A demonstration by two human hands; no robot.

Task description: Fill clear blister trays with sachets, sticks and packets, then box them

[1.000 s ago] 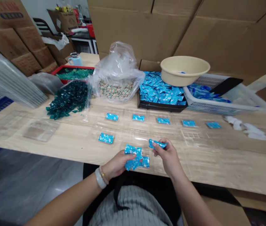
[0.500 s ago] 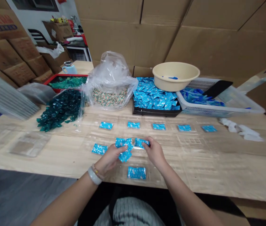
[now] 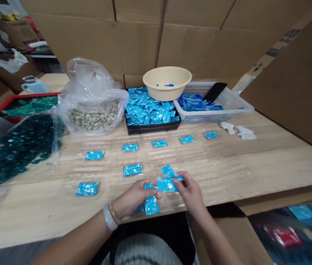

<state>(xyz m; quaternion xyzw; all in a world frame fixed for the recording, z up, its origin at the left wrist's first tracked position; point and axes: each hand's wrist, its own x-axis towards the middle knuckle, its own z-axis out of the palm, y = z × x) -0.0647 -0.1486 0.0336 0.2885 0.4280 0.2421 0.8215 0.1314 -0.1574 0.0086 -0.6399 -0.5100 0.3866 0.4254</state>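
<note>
My left hand (image 3: 134, 197) is closed around a few small blue printed packets (image 3: 151, 205), which hang down below the thumb. Thumb and fingers of my right hand (image 3: 191, 192) pinch another blue packet (image 3: 166, 184), close beside the left hand. A further packet (image 3: 168, 170) shows just above it; whether the right hand holds that one too I cannot tell. On the table, clear plastic trays carry single blue packets, among them a middle packet (image 3: 132, 170), a left packet (image 3: 87, 188) and several in a back row (image 3: 130, 147).
Behind the trays stands a black box (image 3: 153, 128) of blue packets, with a cream basin (image 3: 167, 94) resting over it. A white basket (image 3: 213, 116) holds blue pieces. Farther left are a plastic bag (image 3: 89, 79), dark green pieces (image 3: 25, 147) and a red tray (image 3: 4, 101).
The view has swung to the right. A packet now lies in the middle tray, where my right hand was. Both hands have moved nearer the table's front edge, still holding packets.
</note>
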